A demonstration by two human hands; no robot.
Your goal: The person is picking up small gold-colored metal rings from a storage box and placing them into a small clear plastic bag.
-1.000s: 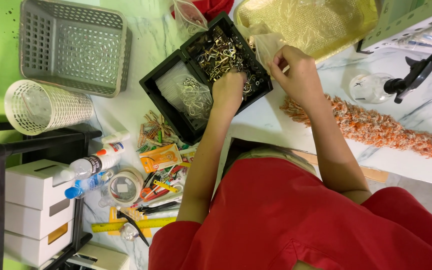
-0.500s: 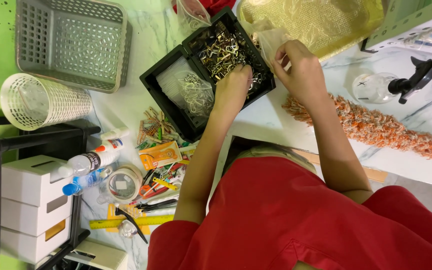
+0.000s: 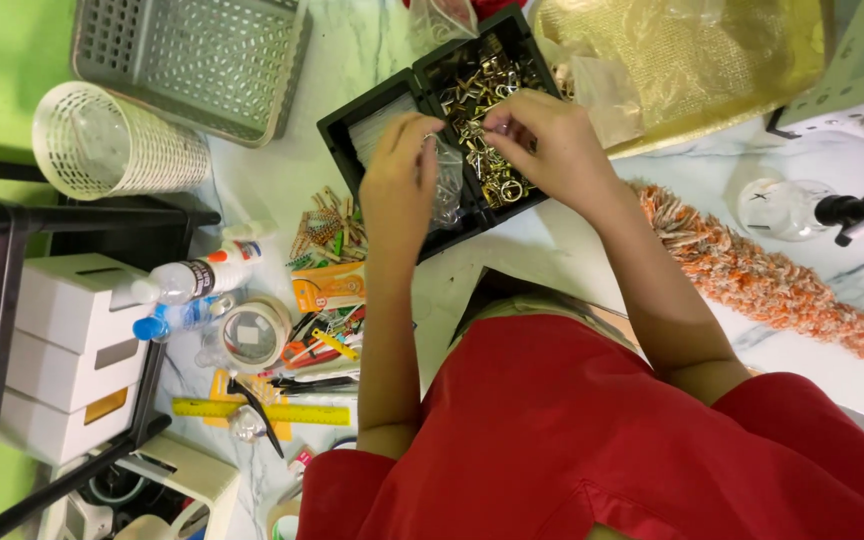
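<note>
A black divided tray (image 3: 372, 120) sits on the marble table, one compartment full of small metal clips (image 3: 492, 85). My left hand (image 3: 397, 190) is over the tray and pinches a small clear plastic bag (image 3: 449, 185) that hangs from its fingers. My right hand (image 3: 547, 140) is close beside it, fingertips pinched together at the bag's top on what looks like a small metal clip. The two hands almost touch above the tray's middle wall.
A grey mesh basket (image 3: 192, 60) and a white mesh cup (image 3: 117, 150) lie at the upper left. Clothespins (image 3: 327, 230), bottles (image 3: 187, 285), a tape roll (image 3: 252, 335) and a yellow ruler (image 3: 262, 410) crowd the left. At right are a gold bag (image 3: 692, 60), an orange duster (image 3: 762, 280) and a spray bottle (image 3: 802, 205).
My right hand has moved left from the tray's right edge to over the clips. My left hand has lifted the clear bag, and the two hands have come together.
</note>
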